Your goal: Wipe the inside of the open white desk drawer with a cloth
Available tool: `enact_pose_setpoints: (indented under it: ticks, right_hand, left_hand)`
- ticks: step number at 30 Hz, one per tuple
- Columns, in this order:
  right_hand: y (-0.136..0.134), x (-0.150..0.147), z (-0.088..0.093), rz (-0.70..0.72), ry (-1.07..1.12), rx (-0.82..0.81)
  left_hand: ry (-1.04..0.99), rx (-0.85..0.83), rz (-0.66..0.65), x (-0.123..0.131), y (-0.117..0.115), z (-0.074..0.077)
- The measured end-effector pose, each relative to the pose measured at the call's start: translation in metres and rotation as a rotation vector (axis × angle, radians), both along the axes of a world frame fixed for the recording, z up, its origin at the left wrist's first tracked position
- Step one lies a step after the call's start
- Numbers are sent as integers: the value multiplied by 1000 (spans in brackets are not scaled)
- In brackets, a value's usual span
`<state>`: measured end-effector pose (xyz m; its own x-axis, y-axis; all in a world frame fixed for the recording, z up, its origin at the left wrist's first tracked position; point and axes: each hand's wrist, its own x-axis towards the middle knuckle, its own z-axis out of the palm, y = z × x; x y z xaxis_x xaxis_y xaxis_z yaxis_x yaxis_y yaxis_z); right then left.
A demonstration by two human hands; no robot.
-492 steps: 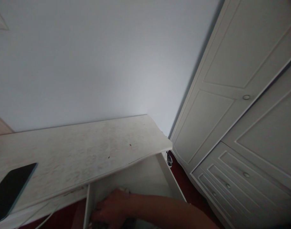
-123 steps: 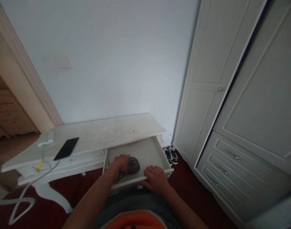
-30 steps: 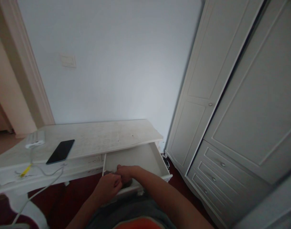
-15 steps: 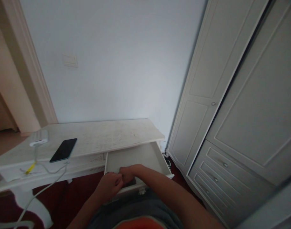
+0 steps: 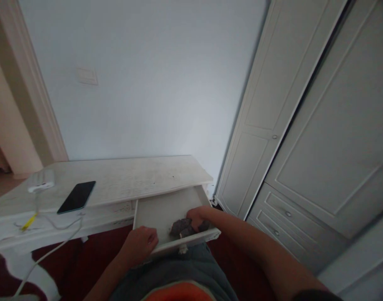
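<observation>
A white drawer (image 5: 161, 211) stands pulled out of the table, close against my body. Inside it, near the front right, my right hand (image 5: 196, 218) is closed on a crumpled dark grey cloth (image 5: 181, 228). Part of the cloth lies on the drawer's floor, and my fingers are partly hidden in its folds. My left hand (image 5: 142, 242) is at the drawer's front left corner, its fingers curled over the edge.
On the white table (image 5: 128, 175) lie a dark phone (image 5: 76, 197) and a white power strip (image 5: 41, 180), both to the left. A white cable (image 5: 50, 252) with a yellow tag (image 5: 29, 222) hangs down the front. A white wardrobe (image 5: 257, 154) stands on the right.
My hands were together at the drawer's front left. My right hand has moved right and now grips the grey cloth, which shows more. The left has stayed near the corner.
</observation>
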<state>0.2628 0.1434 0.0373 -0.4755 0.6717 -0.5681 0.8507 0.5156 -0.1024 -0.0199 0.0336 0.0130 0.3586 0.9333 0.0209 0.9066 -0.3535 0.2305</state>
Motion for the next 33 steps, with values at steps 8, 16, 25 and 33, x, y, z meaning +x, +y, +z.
enact_pose_setpoints:
  ticks: [8,16,25,33]
  right_hand:
    - [7,36,1,-21,121,415]
    - [21,10,-18,-398,219,664]
    - [36,-75,-28,-573,332,598]
    - [4,-149,-34,-11,424,429]
  left_hand:
    - [-14,4,-1,0,0,0]
    - [16,2,-8,3,-1,4]
    - [3,16,-8,1,2,-4]
    - [7,12,-3,1,1,-2]
